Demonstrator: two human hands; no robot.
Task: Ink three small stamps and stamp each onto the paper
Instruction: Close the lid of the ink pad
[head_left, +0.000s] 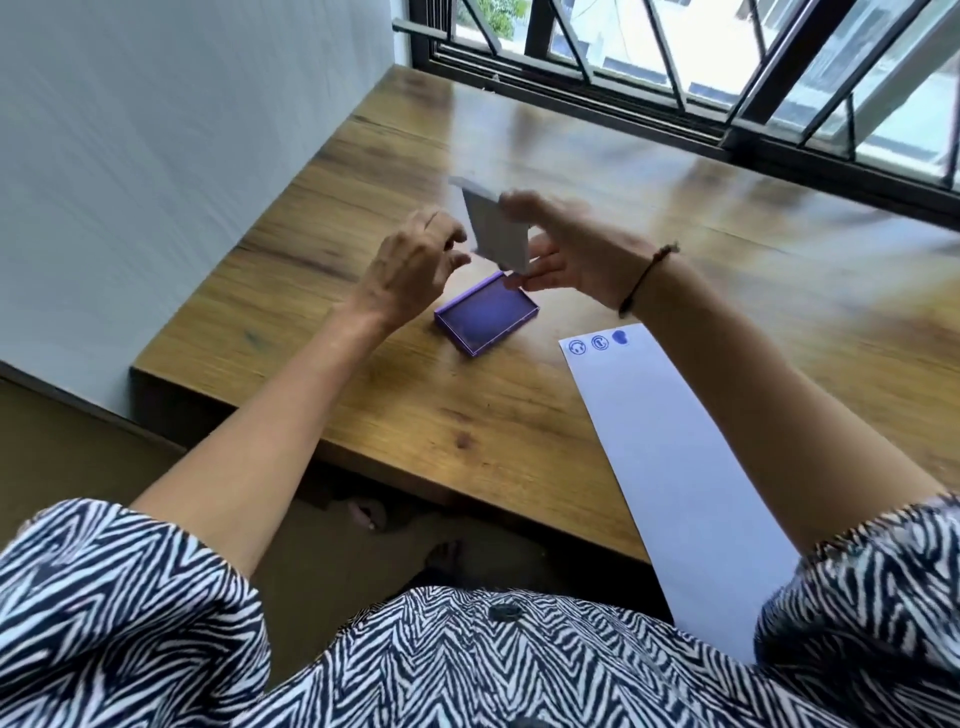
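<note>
Three prints (598, 343) show on the paper (670, 457); stamping looks done. Right hand (566, 254) grips the lid (493, 228), left hand (410, 270) loosely curled, empty—next, probably lid onto ink pad (485, 321).

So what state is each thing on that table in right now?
Ink pad: open, uncovered, flat on the table.
Lid: lifted off, tilted, blurred.
Right hand: holding the lid.
Left hand: beside the lid; contact unclear.
Paper: flat, hanging over the table's near edge.
Stamp marks: three printed along the paper's far end.
</note>
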